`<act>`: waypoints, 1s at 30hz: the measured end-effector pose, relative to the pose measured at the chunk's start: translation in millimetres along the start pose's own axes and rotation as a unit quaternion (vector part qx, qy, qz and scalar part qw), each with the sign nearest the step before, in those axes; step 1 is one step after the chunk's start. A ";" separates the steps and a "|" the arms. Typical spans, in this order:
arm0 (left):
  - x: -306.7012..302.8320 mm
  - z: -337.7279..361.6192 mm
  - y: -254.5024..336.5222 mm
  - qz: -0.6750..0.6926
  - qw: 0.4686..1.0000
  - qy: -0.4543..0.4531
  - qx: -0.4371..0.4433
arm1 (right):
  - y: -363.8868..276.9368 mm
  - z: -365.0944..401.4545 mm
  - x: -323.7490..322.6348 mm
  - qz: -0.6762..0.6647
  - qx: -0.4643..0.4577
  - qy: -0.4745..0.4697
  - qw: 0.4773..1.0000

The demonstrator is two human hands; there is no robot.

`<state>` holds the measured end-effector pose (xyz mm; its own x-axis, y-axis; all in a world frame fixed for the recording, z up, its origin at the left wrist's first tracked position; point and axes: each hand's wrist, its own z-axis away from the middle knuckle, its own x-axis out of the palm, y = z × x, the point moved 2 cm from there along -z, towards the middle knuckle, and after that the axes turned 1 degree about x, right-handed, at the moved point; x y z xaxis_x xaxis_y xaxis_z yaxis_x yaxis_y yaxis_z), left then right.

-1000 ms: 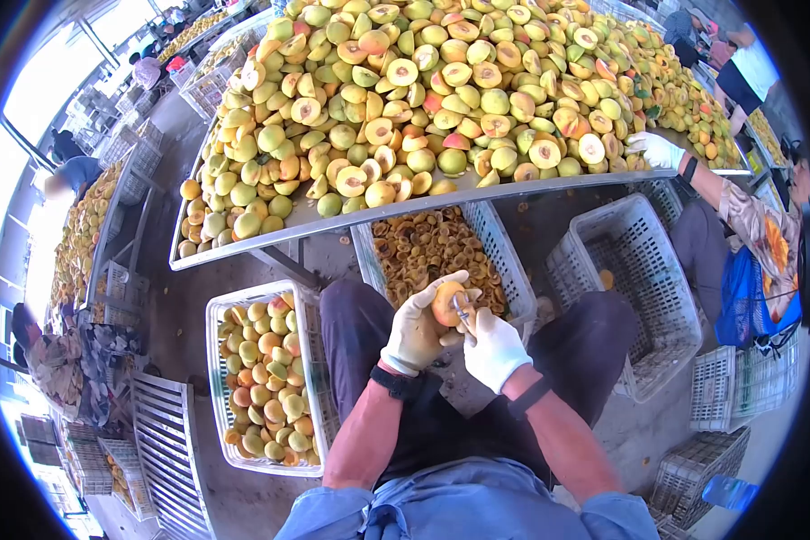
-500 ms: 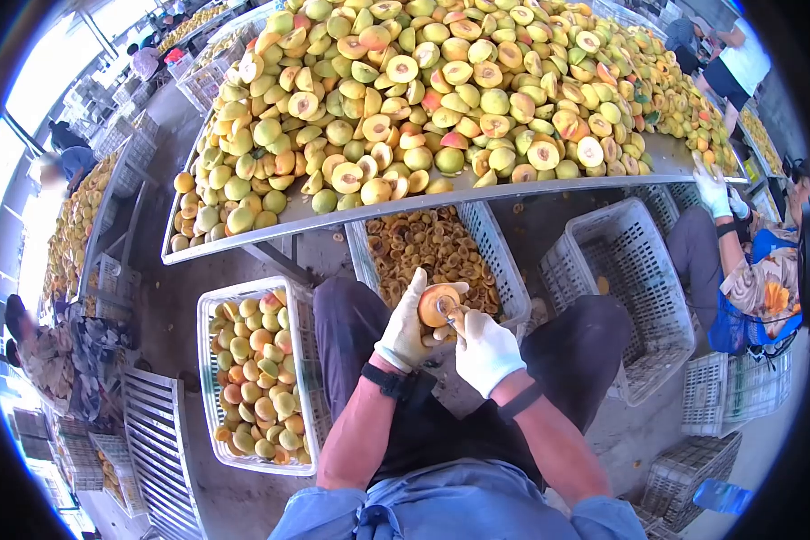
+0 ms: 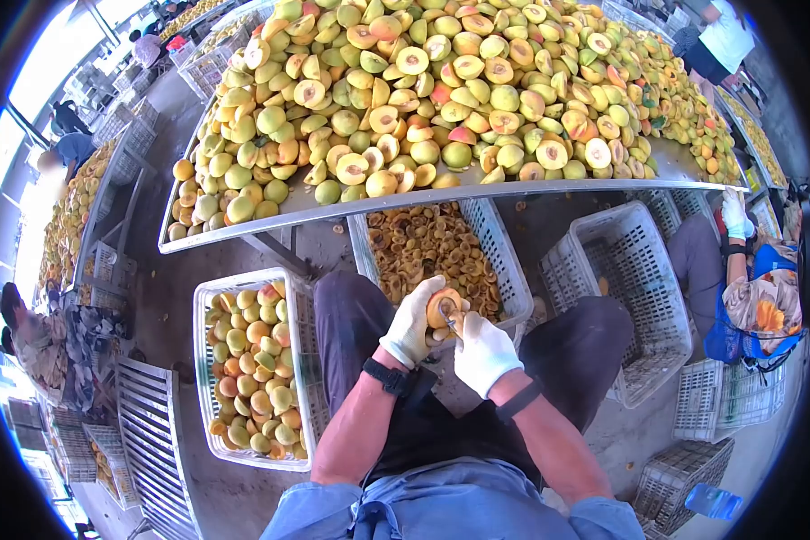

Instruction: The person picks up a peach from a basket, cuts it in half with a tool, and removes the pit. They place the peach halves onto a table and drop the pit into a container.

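Note:
In the head view, my gloved left hand is closed around a halved peach, its cut face turned up. My gloved right hand grips a small pitting tool, whose metal tip meets the middle of the cut face. Most of the tool's handle is hidden inside the fist. Both hands are between my knees, just in front of a white crate of brown pits and scraps. Beyond it, a metal table bears a large heap of halved peaches.
A white crate of peach halves stands by my left leg, near a slatted metal rack. To the right are a grey crate and a co-worker's gloved hand at the table edge. A plastic bottle lies lower right.
The halved peach has turned slightly in my left hand while the tool stays at its centre. The co-worker's hand on the right has moved down and right along the table edge.

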<state>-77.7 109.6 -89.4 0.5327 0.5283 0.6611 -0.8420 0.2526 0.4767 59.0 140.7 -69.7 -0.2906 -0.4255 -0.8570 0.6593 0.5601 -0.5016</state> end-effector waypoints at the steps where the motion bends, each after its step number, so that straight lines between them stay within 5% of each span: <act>1: -0.1 0.0 0.0 -0.005 1.000 0.009 0.000 | 0.2 -0.7 0.1 0.000 0.000 0.000 1.000; 11: -12.9 -1.0 -3.8 -0.106 0.993 0.045 0.003 | 4.7 2.9 -8.7 0.003 0.025 -0.120 0.992; 13: -18.2 -4.9 -2.3 -0.276 0.952 0.041 0.130 | 8.6 4.4 -8.8 0.006 0.023 -0.138 0.990; 14: -9.7 2.8 4.6 -0.265 0.961 0.062 0.042 | 13.5 2.9 -6.3 -0.021 0.001 -0.137 0.990; 17: 0.1 10.9 6.5 -0.242 0.967 -0.027 0.075 | 35.2 -3.7 5.6 -0.081 -0.023 -0.120 0.989; 19: -8.9 0.4 -1.7 -0.296 0.951 -0.037 0.080 | 38.0 -9.0 5.7 -0.219 0.053 -0.131 0.965; 21: 3.7 -4.8 -9.7 -0.261 0.921 -0.013 0.289 | 24.4 -6.4 0.6 -0.204 0.071 -0.137 0.967; 22: 8.5 -1.9 -14.9 -0.135 0.968 0.013 0.210 | 21.5 -3.9 6.0 -0.178 0.052 -0.100 0.978; 26: -8.4 -17.6 -23.6 0.074 0.990 0.038 0.115 | 12.3 -6.5 20.9 -0.103 0.025 -0.096 0.990; 30: -19.1 -21.0 -17.9 0.100 0.993 -0.005 0.065 | 15.1 -10.9 26.4 -0.050 0.006 -0.137 0.989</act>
<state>-74.5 112.1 -122.7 0.3575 0.5496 0.7551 -0.9133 0.0368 0.4056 53.7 145.7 -101.2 -0.1570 -0.6563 -0.7380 0.6449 0.4978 -0.5799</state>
